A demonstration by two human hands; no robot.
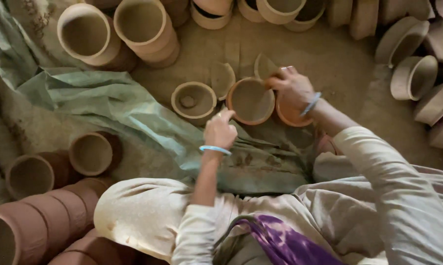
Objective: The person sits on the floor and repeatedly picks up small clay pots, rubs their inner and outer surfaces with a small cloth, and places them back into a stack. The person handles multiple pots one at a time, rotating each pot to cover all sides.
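Observation:
A wet-looking orange clay bowl stands on the sandy ground in front of me. My left hand pinches its near left rim. My right hand grips its far right rim, fingers curled over the edge. Under my right wrist lies an orange dish, partly hidden. Both wrists wear pale blue bangles. A paler bowl with a lump of clay inside sits just left of the orange one. Two flat clay shards lie behind them.
Stacks of pale unfired pots stand at the back left, more pots lean at the right. Reddish-brown pots lie stacked at the lower left. A green plastic sheet spreads over the ground to my lap.

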